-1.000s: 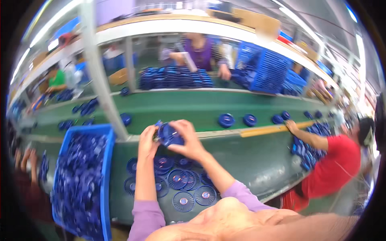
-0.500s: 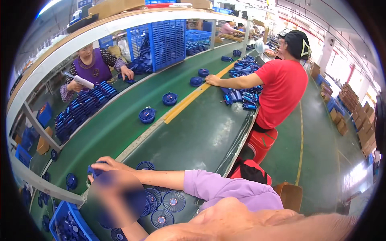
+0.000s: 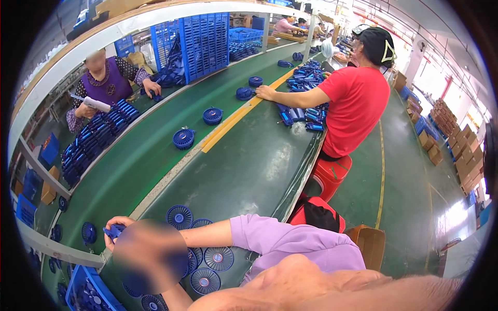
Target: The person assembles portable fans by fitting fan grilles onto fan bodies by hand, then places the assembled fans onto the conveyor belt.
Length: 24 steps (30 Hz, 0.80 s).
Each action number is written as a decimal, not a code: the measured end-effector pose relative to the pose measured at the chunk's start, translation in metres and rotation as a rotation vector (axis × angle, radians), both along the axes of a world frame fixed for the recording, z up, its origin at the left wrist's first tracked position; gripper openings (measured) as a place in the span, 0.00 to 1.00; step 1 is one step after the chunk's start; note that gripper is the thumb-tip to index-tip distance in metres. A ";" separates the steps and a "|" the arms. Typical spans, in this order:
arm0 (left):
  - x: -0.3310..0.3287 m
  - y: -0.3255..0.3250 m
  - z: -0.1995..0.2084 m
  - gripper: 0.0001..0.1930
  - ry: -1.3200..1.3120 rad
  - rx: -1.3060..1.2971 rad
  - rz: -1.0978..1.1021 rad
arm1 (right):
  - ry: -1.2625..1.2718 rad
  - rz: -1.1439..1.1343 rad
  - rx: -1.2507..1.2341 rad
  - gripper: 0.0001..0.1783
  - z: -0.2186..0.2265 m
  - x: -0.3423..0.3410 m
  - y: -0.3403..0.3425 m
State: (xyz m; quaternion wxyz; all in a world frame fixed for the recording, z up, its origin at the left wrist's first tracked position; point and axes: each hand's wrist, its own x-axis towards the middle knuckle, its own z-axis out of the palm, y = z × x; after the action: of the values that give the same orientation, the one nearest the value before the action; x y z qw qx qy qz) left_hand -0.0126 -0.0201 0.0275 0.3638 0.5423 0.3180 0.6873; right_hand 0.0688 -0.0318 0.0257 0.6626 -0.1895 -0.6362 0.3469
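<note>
My right hand [image 3: 120, 222] reaches in from the purple sleeve, its fingers bent round a dark blue plastic fan part [image 3: 115, 231]. Only a piece of that part shows beyond the fingers. My left hand [image 3: 139, 254] comes up from the lower edge close beside it. A blurred patch covers its fingers, so whether it grips anything is hidden. Round blue fan grilles [image 3: 218, 258] lie flat on the green table just right of my hands, some overlapping. Another grille [image 3: 179, 217] lies farther up, beside my right forearm.
Blue fan heads [image 3: 183, 138] stand on the green belt [image 3: 150, 163]. A blue crate [image 3: 78, 285] of small parts is at lower left, below a white metal frame [image 3: 57, 249]. A co-worker in red [image 3: 358, 103] sits at right; another in a purple vest [image 3: 106, 80] works across the belt.
The whole view has shifted slightly, with the scene sliding left and up. My right hand's fingers have moved round the blue part, and both hands stay close together.
</note>
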 end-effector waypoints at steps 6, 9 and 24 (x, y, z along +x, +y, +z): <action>-0.008 0.026 -0.019 0.24 0.136 -0.034 0.014 | -0.053 0.009 -0.163 0.29 -0.015 0.003 0.019; -0.027 0.052 -0.044 0.25 0.273 -0.150 -0.085 | -0.195 0.039 -0.328 0.29 -0.024 0.016 0.045; -0.119 0.059 0.002 0.17 0.833 0.075 0.328 | -0.722 -0.430 -0.325 0.32 -0.059 0.110 -0.023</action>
State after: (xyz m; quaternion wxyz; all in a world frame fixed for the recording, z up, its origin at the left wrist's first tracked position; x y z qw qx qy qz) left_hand -0.1320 0.0393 0.0295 0.0709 0.7281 0.4939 0.4700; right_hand 0.1790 -0.0547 -0.0337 0.4169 -0.5279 -0.7100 0.2087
